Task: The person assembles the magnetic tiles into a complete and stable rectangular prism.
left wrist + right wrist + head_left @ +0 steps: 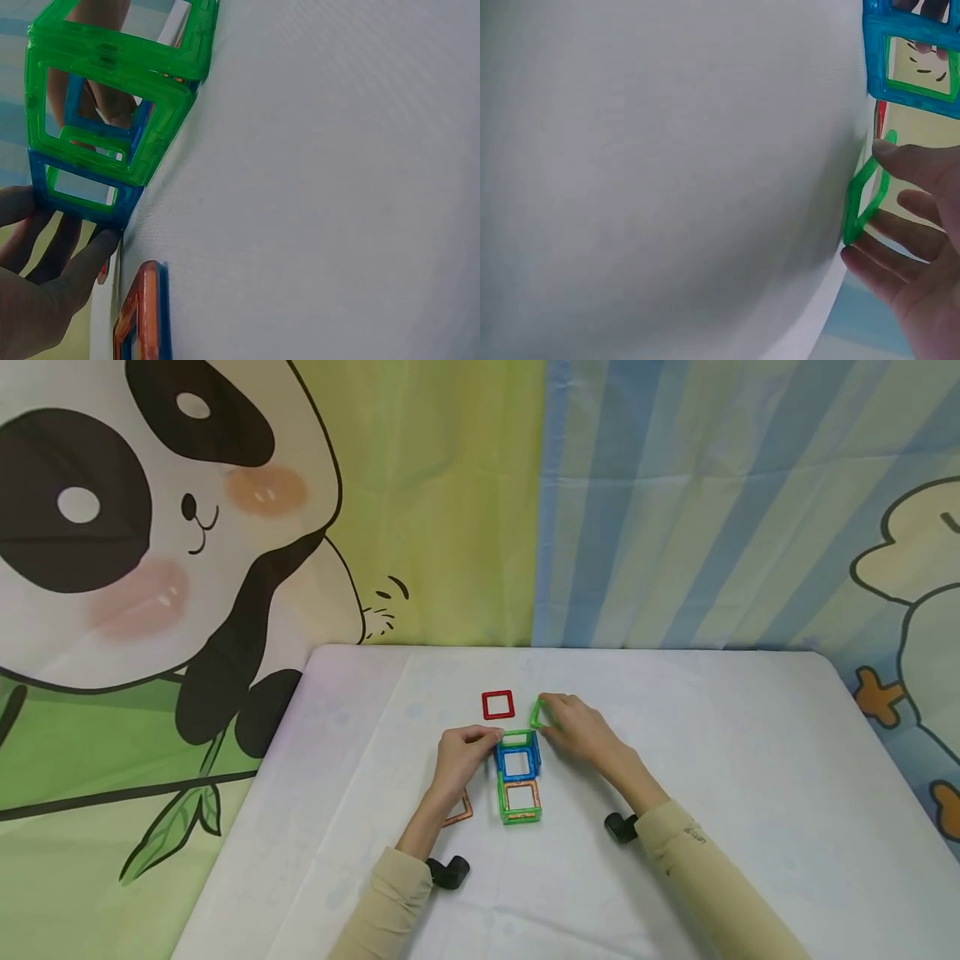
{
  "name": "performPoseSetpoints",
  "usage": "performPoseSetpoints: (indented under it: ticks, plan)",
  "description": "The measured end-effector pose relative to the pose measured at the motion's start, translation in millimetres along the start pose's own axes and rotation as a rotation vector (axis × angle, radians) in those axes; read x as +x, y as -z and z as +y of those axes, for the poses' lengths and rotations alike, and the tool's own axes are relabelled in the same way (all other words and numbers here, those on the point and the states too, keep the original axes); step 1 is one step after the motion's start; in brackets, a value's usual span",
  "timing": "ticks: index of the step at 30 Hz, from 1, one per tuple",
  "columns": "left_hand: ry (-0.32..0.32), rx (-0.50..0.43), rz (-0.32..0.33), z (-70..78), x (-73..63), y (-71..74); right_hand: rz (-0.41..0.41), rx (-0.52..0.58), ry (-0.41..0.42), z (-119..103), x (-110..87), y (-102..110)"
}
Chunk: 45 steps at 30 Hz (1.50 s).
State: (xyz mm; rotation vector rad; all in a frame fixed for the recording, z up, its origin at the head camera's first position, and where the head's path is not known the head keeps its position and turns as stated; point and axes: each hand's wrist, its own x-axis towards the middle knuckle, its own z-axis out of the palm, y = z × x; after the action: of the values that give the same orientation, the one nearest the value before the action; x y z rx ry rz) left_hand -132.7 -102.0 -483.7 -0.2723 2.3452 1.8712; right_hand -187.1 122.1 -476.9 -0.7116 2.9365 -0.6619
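A small structure of magnetic tiles (517,766), with open green, blue and orange frames, stands mid-table. My left hand (459,762) is at its far left corner, thumb and forefinger pinching the edge there. In the left wrist view, fingertips (109,238) meet the blue tile (86,196) at the structure's end. Just beyond the structure on the right, my right hand (579,731) holds a loose green magnetic tile (536,713) between thumb and fingers. The right wrist view shows this green tile (853,206) tilted up, its lower edge close to the table.
A red square tile (498,704) lies flat behind the structure. Partly hidden by the left wrist is an orange tile (459,810). The white tabletop (750,777) ends at a printed cloth backdrop (450,527). Each wrist carries a black camera (448,872).
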Motion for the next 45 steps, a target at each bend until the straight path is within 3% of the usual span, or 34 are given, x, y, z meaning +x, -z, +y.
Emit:
performPoseSetpoints:
  ticks: [6,18,25,30,36,40,45]
  plan:
    - [0.011,-0.004,0.003,-0.2,1.0,0.3,-0.037,-0.007,-0.019,0.3,-5.6,6.1]
    - [0.005,0.008,-0.016,0.6,0.0,1.8,-0.008,0.084,-0.004,2.1,-27.4,14.5]
    - [0.019,-0.002,-0.017,2.6,1.8,2.2,0.029,0.285,0.031,1.7,-48.7,14.0]
    - [0.015,-0.006,-0.012,1.4,1.1,1.1,0.008,0.486,-0.008,1.4,-63.1,9.8]
    - [0.018,0.005,0.007,0.8,0.8,0.0,-0.034,0.648,-0.024,0.5,-78.6,2.5]
    - [0.019,0.021,0.019,1.7,1.7,-0.2,-0.054,0.732,-0.03,-0.7,-86.0,-1.4]
    - [0.023,0.029,0.023,0.8,2.4,0.4,-0.073,0.754,-0.039,-3.4,-93.1,-6.7]
